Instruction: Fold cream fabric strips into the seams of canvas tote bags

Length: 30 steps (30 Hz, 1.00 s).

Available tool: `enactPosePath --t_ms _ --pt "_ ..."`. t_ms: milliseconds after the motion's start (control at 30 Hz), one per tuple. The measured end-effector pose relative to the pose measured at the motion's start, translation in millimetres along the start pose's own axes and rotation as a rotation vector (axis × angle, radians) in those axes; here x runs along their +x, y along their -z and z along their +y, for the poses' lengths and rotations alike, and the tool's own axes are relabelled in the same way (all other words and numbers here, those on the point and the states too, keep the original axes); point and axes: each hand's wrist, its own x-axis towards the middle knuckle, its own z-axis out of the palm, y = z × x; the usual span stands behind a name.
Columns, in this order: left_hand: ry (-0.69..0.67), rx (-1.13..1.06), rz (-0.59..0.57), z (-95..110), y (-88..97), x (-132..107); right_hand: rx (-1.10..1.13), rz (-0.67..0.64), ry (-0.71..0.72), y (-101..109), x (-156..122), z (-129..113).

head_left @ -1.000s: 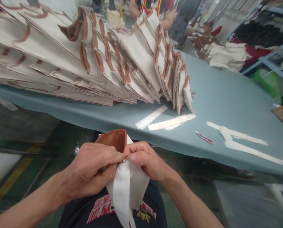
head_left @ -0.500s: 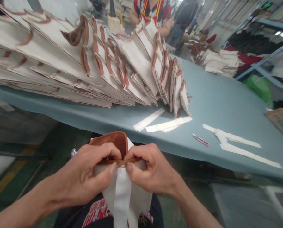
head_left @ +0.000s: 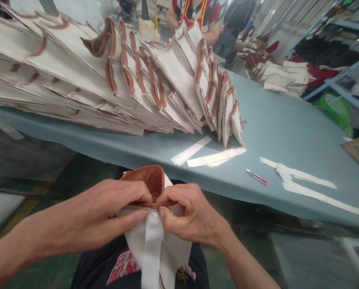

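Observation:
A white fabric bag (head_left: 175, 233) with a brown lining and brown-edged opening rests upright over my lap. My left hand (head_left: 119, 212) pinches the near rim, thumb outside and fingers inside the opening. Close beside it, my right hand (head_left: 188, 212) grips the same rim between thumb and curled fingers. A white strip (head_left: 152, 249) hangs down the bag's front from between my two thumbs. What holds its top end is hidden by the fingers.
On the blue-covered table (head_left: 266, 120) leans a long row of similar white bags (head_left: 179, 76). Loose white strips (head_left: 191, 150) and pink thread snips (head_left: 257, 177) lie near its edge, with more strips (head_left: 311, 188) to the right. Across the table a person (head_left: 197, 20) stands.
My left hand has flattened and its wrist has lowered slightly, its thumb straighter along the rim. The right hand keeps its grip. The hanging strip has swung a little left.

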Motion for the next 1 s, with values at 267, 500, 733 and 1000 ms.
enactPosePath --t_ms 267,500,733,1000 --pt "-0.147 0.226 0.083 18.0 -9.2 25.4 -0.067 0.008 0.039 10.4 -4.4 -4.3" --pt "-0.027 0.108 0.047 19.4 -18.1 28.1 -0.105 0.042 0.075 10.5 -11.7 -1.3" --pt "0.165 -0.534 -0.007 11.1 -27.5 29.3 0.304 -0.089 -0.106 19.9 -8.4 -6.2" --pt "0.400 -1.049 0.140 10.5 -61.5 26.5 0.181 0.020 0.039 9.0 -6.3 7.3"
